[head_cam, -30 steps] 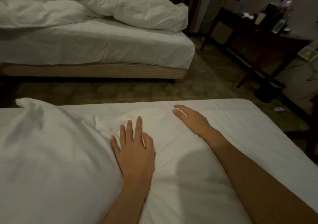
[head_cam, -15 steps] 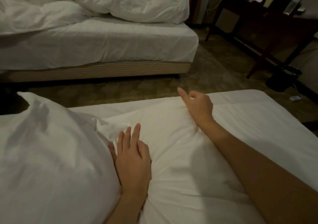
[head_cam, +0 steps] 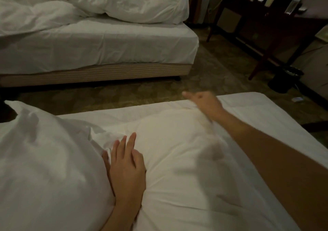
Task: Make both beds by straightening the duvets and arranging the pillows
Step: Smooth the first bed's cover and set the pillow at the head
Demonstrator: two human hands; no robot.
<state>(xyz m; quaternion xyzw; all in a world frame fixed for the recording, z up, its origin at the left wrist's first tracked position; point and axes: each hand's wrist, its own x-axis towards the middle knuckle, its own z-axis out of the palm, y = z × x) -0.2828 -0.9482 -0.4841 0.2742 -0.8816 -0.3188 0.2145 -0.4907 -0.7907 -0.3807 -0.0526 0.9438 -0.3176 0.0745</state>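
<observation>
Two pillows on near bed [head_cam: 266, 110]: left hand [head_cam: 126, 165] lies flat, grip released, between them; right hand [head_cam: 205, 102] blurred, grip curled at right pillow [head_cam: 177, 159] far edge, can't tell what it grasps.

You are getting one wide-angle view only, so nothing is being shared with a second camera. It is riding on your head, looking forward and steeply down across the near white-sheeted bed [head_cam: 266, 124]. It is sitting close above your left hand [head_cam: 126, 168], which is lying flat in the fold between two plump white pillows [head_cam: 177, 159], near the bottom of the picture. Past that hand the lens is facing the patterned carpet floor [head_cam: 204, 74] and the second white bed with its crumpled duvet [head_cam: 106, 3]. Off to the right it is catching a dark wooden desk [head_cam: 266, 28].
</observation>
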